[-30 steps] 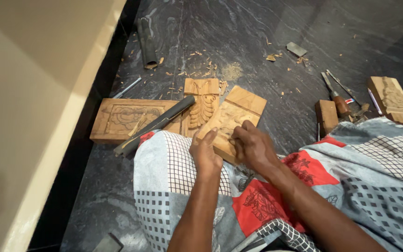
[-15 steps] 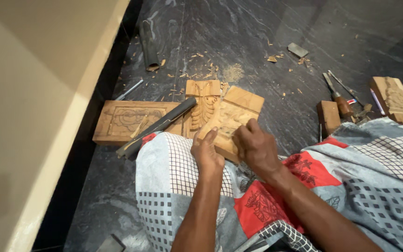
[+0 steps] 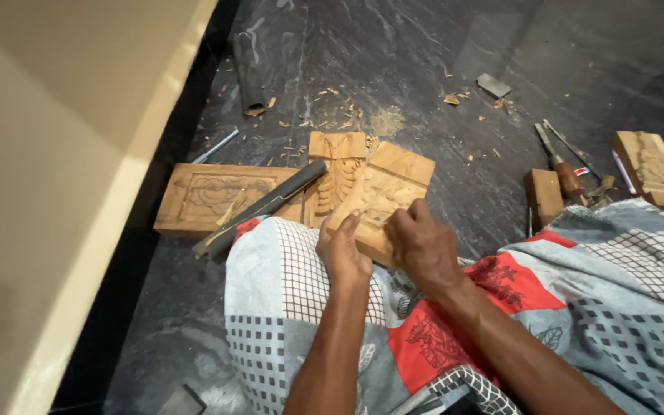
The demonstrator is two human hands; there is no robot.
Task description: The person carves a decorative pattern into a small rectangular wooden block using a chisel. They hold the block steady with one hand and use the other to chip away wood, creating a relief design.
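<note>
- Carved wooden block [image 3: 382, 196]: pale tan, leafy relief.
- Flat wooden panel [image 3: 209, 196]: light brown, floral carving.
- Cloth [image 3: 286, 307]: grey with white checks, red leaf-printed patches.
- Floor [image 3: 424, 69]: dark grey, streaked white.
- Wall [image 3: 48, 115]: cream.

1. Carved block [image 3: 382, 201]: near edge hidden under both hands.
2. Right hand [image 3: 424, 247]: blurred; whatever tool it holds can't be made out.
3. Left hand [image 3: 343, 253]: fingertips' grip on the block unclear.
4. Dark object [image 3: 182, 402]: cut off by bottom edge.
5. Tools [image 3: 566, 165] at right: too small to identify.
</note>
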